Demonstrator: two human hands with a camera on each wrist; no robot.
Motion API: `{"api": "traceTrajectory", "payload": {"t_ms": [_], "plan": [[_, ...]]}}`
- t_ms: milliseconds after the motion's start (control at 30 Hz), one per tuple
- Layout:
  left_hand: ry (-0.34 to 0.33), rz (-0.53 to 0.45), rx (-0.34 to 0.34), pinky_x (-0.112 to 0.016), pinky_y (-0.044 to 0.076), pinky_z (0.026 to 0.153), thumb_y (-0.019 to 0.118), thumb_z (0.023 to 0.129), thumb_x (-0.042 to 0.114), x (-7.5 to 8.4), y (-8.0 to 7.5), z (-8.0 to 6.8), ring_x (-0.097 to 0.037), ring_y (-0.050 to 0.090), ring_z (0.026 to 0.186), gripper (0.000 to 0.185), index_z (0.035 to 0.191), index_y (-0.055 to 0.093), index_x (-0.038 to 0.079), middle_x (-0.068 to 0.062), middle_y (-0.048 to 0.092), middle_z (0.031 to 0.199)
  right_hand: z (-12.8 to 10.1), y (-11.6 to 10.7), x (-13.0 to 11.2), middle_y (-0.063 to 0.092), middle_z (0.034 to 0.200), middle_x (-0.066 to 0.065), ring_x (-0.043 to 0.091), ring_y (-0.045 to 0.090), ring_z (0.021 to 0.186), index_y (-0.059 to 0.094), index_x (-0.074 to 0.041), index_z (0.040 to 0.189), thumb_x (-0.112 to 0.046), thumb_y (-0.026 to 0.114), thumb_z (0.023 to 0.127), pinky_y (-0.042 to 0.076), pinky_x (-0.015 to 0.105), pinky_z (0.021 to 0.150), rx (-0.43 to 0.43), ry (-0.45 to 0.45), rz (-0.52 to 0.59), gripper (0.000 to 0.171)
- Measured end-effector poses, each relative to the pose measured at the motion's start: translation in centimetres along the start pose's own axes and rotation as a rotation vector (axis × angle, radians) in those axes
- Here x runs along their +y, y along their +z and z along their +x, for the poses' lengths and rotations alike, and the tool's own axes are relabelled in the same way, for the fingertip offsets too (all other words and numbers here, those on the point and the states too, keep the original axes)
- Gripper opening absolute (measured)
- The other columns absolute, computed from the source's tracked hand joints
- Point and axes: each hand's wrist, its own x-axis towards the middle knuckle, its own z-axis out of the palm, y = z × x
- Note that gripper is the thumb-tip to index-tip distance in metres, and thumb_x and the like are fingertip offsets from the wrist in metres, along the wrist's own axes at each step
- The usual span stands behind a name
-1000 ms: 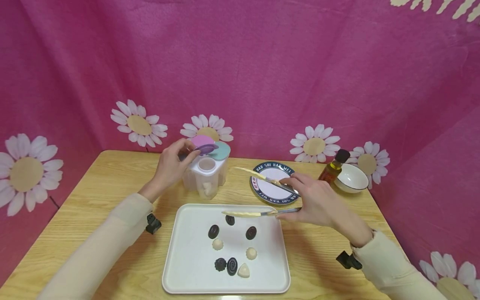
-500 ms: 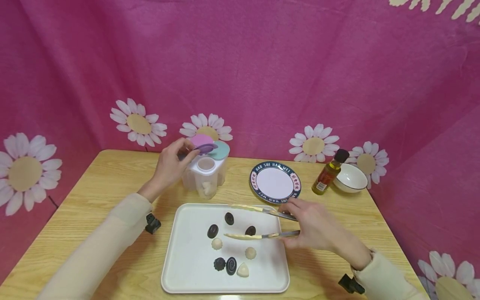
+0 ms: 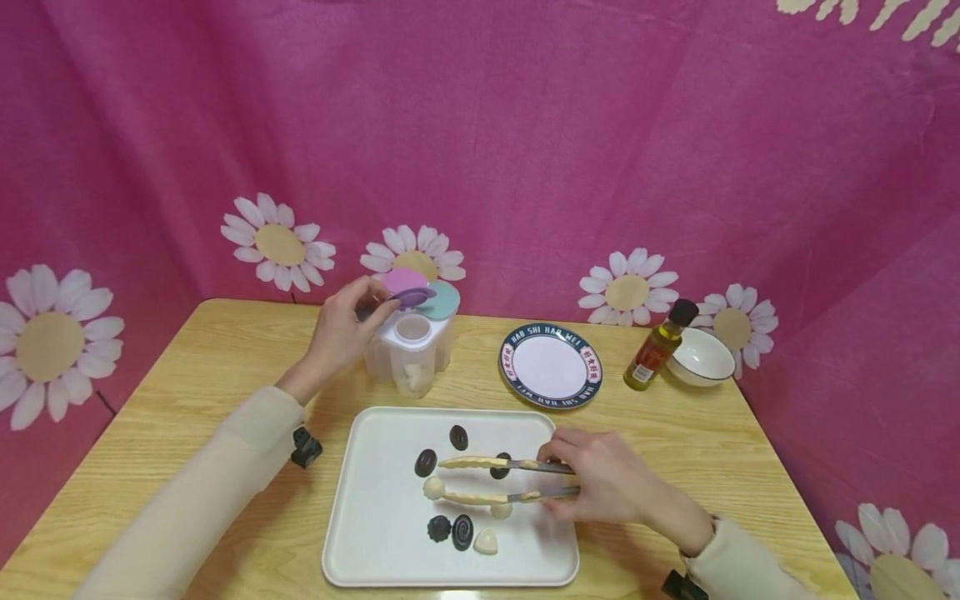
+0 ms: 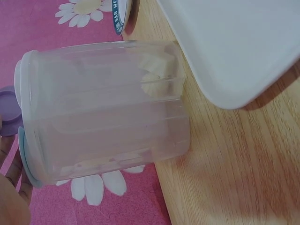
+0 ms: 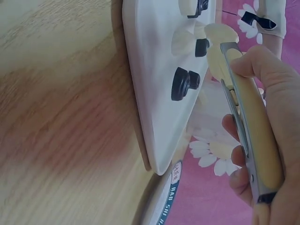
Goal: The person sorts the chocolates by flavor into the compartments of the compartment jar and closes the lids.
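Head view: left hand is pinching the purple flip lid open on the clear plastic container while right hand is squeezing cream-tipped metal tongs around a white candy on the white tray. Left wrist view: a few white pieces are sitting inside the container already. Right wrist view: dark candies are waiting on the tray, so I'd say it's maybe early-to-midway.

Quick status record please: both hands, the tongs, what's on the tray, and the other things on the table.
left hand: holds the purple lid open on the clear container
right hand: grips the tongs
tongs tips: at a white candy on the tray
tray contents: dark and white candies
container: pale pieces inside
behind tray: plate, oil bottle, bowl
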Motion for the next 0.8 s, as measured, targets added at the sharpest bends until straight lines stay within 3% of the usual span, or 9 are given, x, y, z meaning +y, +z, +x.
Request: {"api": "traceTrajectory", "payload": {"t_ms": [267, 567, 800], "plan": [[-0.014, -0.008, -0.012, -0.032, 0.056, 0.089, 0.073, 0.1, 0.014, 0.0, 0.0, 0.1, -0.028, 0.067, 0.099, 0.019, 0.114, 0.066, 0.004, -0.015, 0.073, 0.111, 0.6, 0.7, -0.1, 0.06, 0.085, -0.016, -0.006, 0.045, 0.07, 0.072, -0.025, 0.1, -0.044, 0.09, 0.073, 0.036, 0.013, 0.059, -0.013, -0.033, 0.006, 0.038], [-0.027, -0.013, -0.022, -0.045, 0.06, 0.095, 0.073, 0.1, 0.014, 0.0, 0.0, 0.1, -0.03, 0.067, 0.102, 0.021, 0.116, 0.065, 0.004, -0.016, 0.072, 0.113, 1.2, 0.7, -0.3, 0.058, 0.084, -0.018, -0.005, 0.044, 0.068, 0.072, -0.025, 0.1, -0.045, 0.089, 0.073, 0.034, 0.014, 0.057, -0.046, -0.011, 0.01, 0.037], [-0.016, -0.001, -0.009, -0.031, 0.055, 0.088, 0.073, 0.1, 0.015, 0.0, -0.1, 0.2, -0.029, 0.068, 0.098, 0.019, 0.113, 0.066, 0.004, -0.015, 0.073, 0.11, 1.4, 0.7, -0.2, 0.06, 0.085, -0.017, -0.005, 0.046, 0.069, 0.072, -0.025, 0.1, -0.044, 0.088, 0.072, 0.037, 0.014, 0.059, -0.057, -0.013, 0.019, 0.037]]}}
